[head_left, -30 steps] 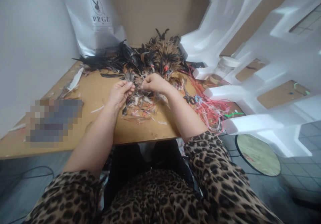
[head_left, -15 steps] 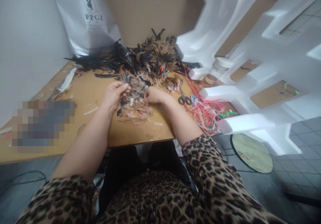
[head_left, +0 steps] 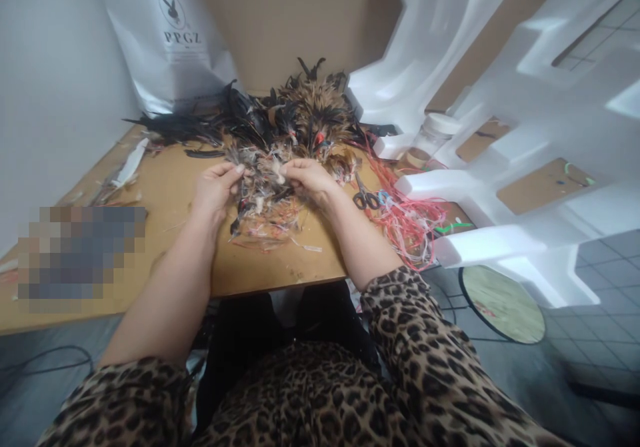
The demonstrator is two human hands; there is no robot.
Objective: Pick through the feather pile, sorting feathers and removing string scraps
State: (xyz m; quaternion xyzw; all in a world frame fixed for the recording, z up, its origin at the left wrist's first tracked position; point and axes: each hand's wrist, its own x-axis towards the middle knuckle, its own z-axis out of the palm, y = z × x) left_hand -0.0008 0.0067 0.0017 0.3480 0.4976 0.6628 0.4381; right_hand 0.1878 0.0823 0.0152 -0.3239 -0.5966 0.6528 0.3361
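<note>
A loose heap of small brown, grey and white feathers [head_left: 260, 197] lies on the wooden table in front of me, with thin reddish strands at its near edge. At the heap's left side is my left hand [head_left: 217, 187], thumb and fingers pinched together; whatever is between them is too small to make out. My right hand [head_left: 307, 179] pinches a pale, fluffy feather [head_left: 274, 170] over the heap's right side. Bunches of brown feathers [head_left: 320, 103] and long black feathers [head_left: 185, 127] lie just beyond.
Black-handled scissors [head_left: 367, 199] lie right of the heap, beside tangled pink and white plastic strands [head_left: 407, 223]. White foam packing [head_left: 490, 247] and a clear jar [head_left: 437, 133] stand farther right. A white bag [head_left: 175, 53] rises behind. A white feather [head_left: 133, 163] lies at left.
My right hand has turned and lifted slightly, its fingers now pointing left with a pale feather at the tips. My left hand has shifted a little left. The view moved slightly.
</note>
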